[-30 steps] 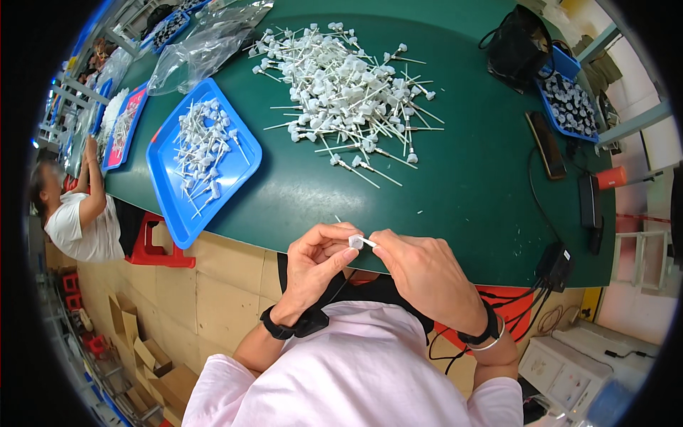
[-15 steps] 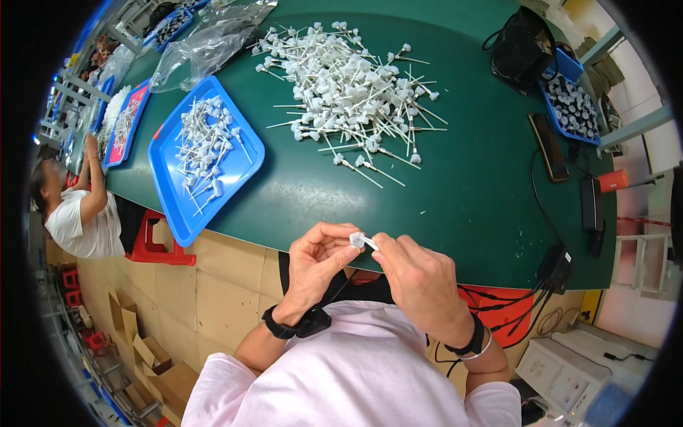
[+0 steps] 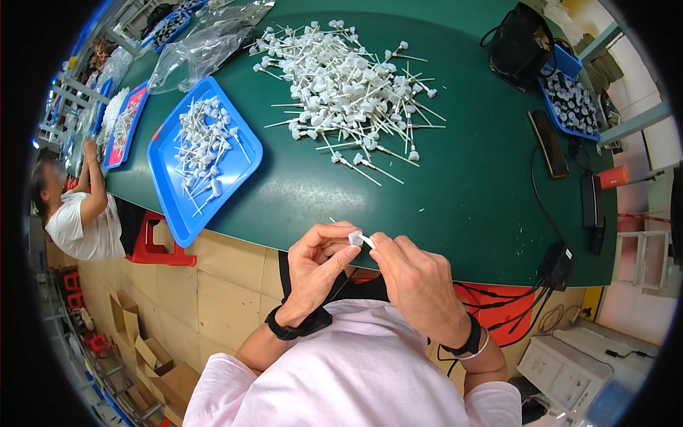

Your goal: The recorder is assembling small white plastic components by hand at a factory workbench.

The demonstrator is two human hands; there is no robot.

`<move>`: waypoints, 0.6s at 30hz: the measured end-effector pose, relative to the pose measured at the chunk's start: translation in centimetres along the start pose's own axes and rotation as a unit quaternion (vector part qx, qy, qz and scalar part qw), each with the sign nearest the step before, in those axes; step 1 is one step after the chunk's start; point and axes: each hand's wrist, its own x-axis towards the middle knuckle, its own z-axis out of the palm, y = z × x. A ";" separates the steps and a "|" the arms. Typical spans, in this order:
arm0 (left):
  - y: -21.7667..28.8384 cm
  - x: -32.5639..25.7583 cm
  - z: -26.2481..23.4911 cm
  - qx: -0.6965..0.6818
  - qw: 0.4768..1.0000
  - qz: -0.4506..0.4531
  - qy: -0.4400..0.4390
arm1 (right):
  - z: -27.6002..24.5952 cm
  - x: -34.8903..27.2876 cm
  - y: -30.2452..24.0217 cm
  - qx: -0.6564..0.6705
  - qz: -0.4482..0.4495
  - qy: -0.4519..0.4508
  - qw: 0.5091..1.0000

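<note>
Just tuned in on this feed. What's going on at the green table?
At the near edge of the green table, a person's left hand holds a small white piece while the right hand pinches a thin white part right by it; whether the two are joined I can't tell. Similar stemmed pieces lie in a loose pile beyond the hands, with more in the blue tray to the left.
</note>
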 end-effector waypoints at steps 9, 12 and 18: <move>-0.2 -0.1 0.0 0.002 1.000 0.008 -0.002 | 0.1 0.0 0.3 0.004 -0.006 0.000 1.000; -0.2 -0.1 -0.1 0.000 1.000 0.008 -0.003 | 0.1 0.0 0.2 0.005 -0.002 -0.005 1.000; -0.1 -0.1 0.0 0.004 1.000 0.007 -0.001 | 0.0 0.0 0.1 -0.003 -0.002 -0.008 1.000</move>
